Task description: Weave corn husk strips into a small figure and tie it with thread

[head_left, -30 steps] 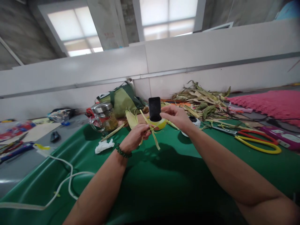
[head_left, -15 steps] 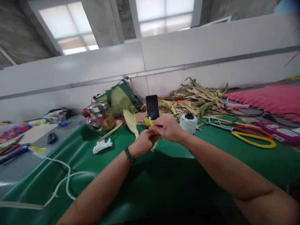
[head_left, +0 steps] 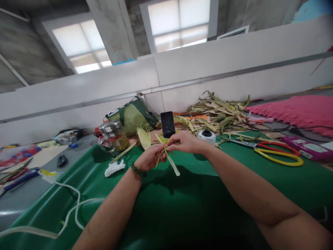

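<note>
Yellow-green husk strips (head_left: 172,163) crossed above green cover (head_left: 99,180), L hand (head_left: 151,156) pinching at crossing, R hand (head_left: 186,142) fingertips closed on strips too, exact grip partly hidden, dark phone (head_left: 168,124) upright behind, white spool (head_left: 208,138) nr R wrist.

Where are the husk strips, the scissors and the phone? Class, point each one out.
Husk strips (head_left: 172,164): head view, on the pale strip hanging below the hands.
Scissors (head_left: 256,145): head view, where blades meet handles.
Phone (head_left: 168,124): head view, middle of its dark face.
</note>
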`<action>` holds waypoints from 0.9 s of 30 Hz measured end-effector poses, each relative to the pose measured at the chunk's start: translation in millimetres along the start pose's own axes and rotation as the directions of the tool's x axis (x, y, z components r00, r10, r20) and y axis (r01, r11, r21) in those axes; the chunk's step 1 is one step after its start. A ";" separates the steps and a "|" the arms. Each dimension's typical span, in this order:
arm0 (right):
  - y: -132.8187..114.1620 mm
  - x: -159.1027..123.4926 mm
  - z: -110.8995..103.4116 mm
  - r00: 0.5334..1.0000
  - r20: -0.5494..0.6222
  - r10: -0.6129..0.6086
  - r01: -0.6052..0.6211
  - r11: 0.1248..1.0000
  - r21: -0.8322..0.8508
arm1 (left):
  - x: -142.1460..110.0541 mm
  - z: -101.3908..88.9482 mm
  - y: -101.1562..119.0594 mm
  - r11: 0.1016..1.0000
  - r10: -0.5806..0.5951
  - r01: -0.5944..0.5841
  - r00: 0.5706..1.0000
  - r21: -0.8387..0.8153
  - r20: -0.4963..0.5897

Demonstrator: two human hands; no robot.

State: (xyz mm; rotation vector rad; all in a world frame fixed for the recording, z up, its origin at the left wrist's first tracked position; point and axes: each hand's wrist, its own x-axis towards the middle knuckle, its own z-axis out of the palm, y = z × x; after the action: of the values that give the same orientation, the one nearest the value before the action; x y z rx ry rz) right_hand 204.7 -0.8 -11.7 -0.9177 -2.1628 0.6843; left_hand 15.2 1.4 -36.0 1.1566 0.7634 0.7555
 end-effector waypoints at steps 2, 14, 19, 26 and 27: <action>-2.3 0.7 3.5 1.000 -0.024 0.021 -0.017 0.991 0.131 | -2.7 1.6 0.4 1.000 -0.004 0.004 0.999 0.023 0.035; 0.0 8.8 11.3 0.962 -0.024 0.272 -0.201 0.768 0.608 | -0.2 9.3 -2.4 0.969 0.213 -0.225 0.970 -0.106 -0.116; 2.5 6.2 16.1 0.994 -0.051 0.094 -0.065 0.913 0.402 | -1.5 16.1 -1.6 0.959 0.263 -0.272 0.959 -0.077 -0.108; 10.7 3.9 4.6 0.995 -0.065 -0.075 0.096 0.889 0.448 | -6.9 28.1 18.3 0.962 0.201 -0.188 0.978 -0.198 0.047; 12.4 4.5 3.8 0.995 -0.072 -0.063 0.088 0.893 0.441 | -5.0 28.1 20.9 0.966 0.194 -0.183 0.980 -0.182 0.044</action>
State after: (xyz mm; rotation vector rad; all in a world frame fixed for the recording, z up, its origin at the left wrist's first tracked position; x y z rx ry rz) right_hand 204.5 9.6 -20.8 -0.5956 -1.8646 1.0463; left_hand 33.5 -12.0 -8.9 1.0955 0.5281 0.9237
